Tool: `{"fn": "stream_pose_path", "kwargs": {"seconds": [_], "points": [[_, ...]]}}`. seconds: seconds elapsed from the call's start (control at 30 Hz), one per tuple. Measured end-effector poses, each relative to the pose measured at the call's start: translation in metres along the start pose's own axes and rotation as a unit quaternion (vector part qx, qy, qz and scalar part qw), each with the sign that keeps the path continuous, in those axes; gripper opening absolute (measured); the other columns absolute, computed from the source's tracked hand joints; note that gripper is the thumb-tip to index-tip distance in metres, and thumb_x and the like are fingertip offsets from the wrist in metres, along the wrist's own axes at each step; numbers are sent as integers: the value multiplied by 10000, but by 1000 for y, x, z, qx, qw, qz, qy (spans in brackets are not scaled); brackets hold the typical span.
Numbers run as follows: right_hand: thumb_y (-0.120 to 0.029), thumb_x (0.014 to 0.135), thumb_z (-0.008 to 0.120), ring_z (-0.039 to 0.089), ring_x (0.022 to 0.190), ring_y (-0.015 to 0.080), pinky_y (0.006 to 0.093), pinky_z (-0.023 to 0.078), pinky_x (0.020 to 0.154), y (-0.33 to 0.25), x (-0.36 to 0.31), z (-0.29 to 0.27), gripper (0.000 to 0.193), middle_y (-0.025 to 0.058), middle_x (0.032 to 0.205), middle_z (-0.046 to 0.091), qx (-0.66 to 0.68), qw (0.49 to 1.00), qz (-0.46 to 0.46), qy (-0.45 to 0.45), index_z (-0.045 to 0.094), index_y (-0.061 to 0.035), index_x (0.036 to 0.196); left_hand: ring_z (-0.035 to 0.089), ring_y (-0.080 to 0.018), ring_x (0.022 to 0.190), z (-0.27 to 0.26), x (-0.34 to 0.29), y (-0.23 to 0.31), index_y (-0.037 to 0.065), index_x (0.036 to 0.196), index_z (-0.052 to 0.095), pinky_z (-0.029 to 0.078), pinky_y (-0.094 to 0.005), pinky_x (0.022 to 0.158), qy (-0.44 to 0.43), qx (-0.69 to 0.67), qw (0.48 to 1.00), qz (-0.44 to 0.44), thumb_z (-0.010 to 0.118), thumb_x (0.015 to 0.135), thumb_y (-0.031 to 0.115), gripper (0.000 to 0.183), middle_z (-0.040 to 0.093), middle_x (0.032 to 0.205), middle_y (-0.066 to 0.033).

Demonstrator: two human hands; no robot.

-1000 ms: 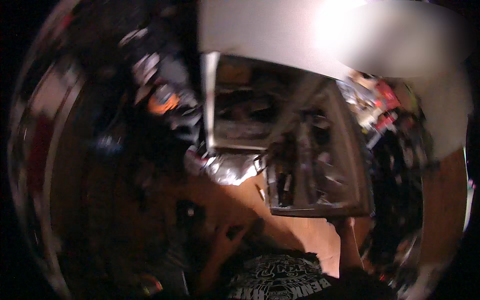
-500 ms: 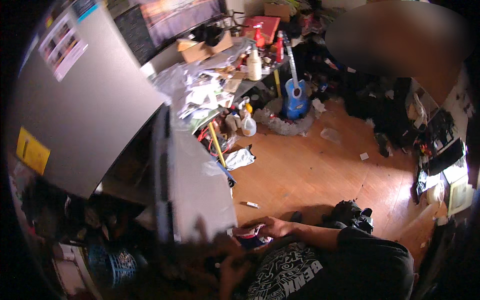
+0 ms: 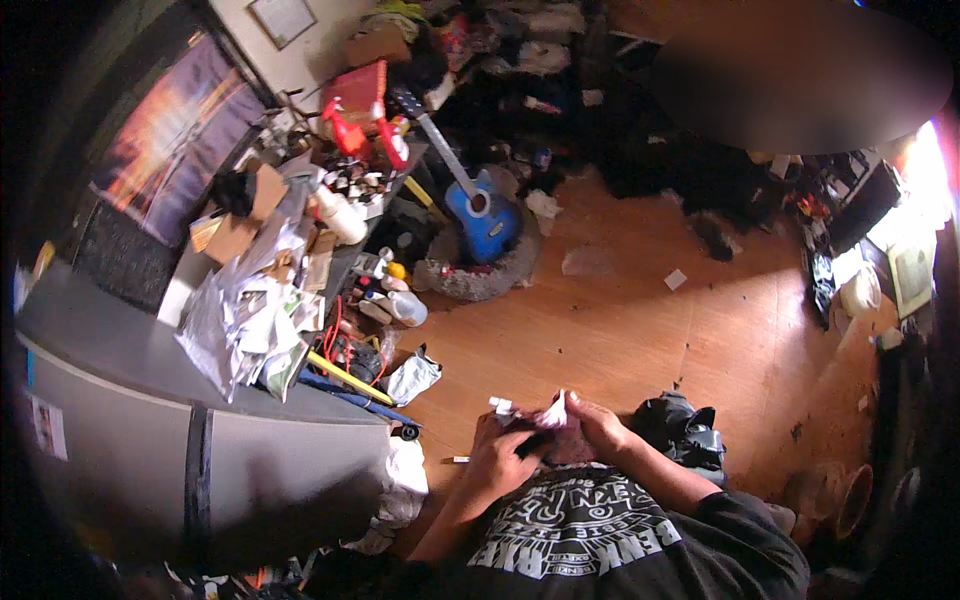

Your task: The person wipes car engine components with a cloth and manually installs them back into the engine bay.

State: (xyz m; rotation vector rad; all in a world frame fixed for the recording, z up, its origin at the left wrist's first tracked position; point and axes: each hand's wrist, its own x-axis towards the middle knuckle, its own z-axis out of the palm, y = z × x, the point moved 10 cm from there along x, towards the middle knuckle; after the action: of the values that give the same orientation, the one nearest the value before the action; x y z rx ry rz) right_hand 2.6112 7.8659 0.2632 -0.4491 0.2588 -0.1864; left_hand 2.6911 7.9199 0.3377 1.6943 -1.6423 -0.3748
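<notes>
A small purplish bundle [image 3: 570, 443], too blurred to identify, sat between both hands, nearer the wearer than the blue guitar [image 3: 485, 222] and to its right. The left hand [image 3: 498, 462] had its fingers curled at the bundle's left side; the right hand [image 3: 605, 430] seemed to pinch a white piece [image 3: 554, 413] at its top, between thumb and fingers. A small white object [image 3: 501, 405] showed just past the left fingers.

Judging by this, picking the bundle up was done and both hands were at work on it; whether it had been opened, or anything drawn out, could not be told, and neither hand had yet let go.

Nearer than the guitar and well to its right, a black bag [image 3: 678, 430] lay crumpled, its contents hidden. The guitar's body seemed to rest in a grey plush ring [image 3: 465, 285]. Nearer and left of the guitar stood a see-through jug [image 3: 407, 308], its level unclear, and closer still lay a silvery bag [image 3: 414, 376]. Far left of the guitar, an opened cardboard box [image 3: 228, 240] had something black in or on it; between them was a white spray bottle [image 3: 342, 215], its fill not showing.
</notes>
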Motion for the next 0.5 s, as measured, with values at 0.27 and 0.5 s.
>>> {"fn": "stream_pose_path", "kwargs": {"seconds": [0.27,0.5], "points": [[-579,1031,397,626,1179,281,408,465,1060,-128,-17,-99,774,216,1273,647,-87,978,-28,187,487,102,1388,557,-232,1181,97,166,-43,78,1501,325,444,-386,1030,-113,-327,935,-75,830,820,236,862,541,1283,-159],[-108,1018,592,584,975,126,290,504,840,-313,34,-110,229,61,1012,587,-327,893,-201,234,447,-21,1174,569,-237,1192,192,331,-70,45,1513,278,482,-391,1027,-240,-655,676,-238,660,909,479,836,483,1346,-109]]}}
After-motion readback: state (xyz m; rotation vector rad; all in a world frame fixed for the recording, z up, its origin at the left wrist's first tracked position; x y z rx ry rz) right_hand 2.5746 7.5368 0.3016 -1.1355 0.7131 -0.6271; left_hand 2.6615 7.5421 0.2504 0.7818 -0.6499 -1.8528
